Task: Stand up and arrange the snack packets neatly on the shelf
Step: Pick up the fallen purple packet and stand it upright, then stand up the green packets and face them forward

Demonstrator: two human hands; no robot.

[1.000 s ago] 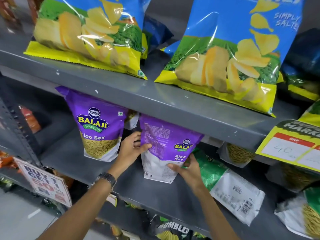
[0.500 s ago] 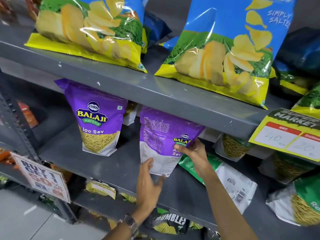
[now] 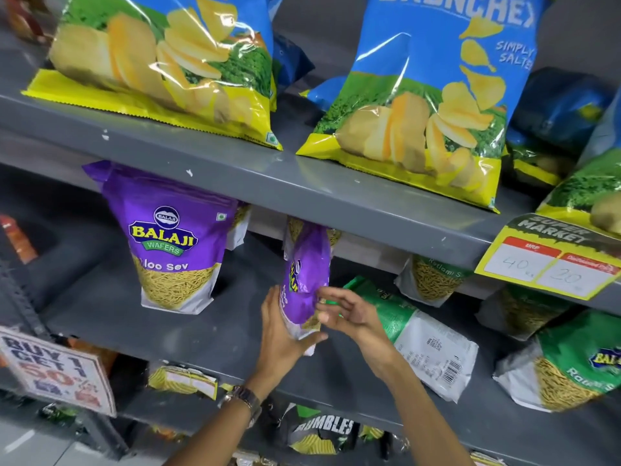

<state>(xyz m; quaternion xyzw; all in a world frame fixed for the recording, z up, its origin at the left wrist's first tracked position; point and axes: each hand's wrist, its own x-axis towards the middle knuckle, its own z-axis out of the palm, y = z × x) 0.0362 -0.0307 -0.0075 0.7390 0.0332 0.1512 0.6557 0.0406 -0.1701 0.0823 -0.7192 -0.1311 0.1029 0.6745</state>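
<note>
A purple Aloo Sev packet (image 3: 307, 280) stands on the middle grey shelf (image 3: 111, 317), turned edge-on to me. My left hand (image 3: 282, 331) wraps its lower left side and base. My right hand (image 3: 346, 314) touches its right edge, fingers spread. A second purple Aloo Sev packet (image 3: 171, 240) stands upright to the left, facing front. A green and white packet (image 3: 423, 341) lies flat just right of my hands.
Two large blue chips bags (image 3: 161, 65) (image 3: 433, 95) lean on the upper shelf. Several green Ratlami Sev packets (image 3: 571, 361) lie at the right. A yellow price tag (image 3: 551, 260) hangs off the upper shelf edge. An offer sign (image 3: 57, 371) sits at lower left.
The held purple packet has turned from face-on to edge-on. My left hand rose from below to grip its base, and my right hand slid down its right side.
</note>
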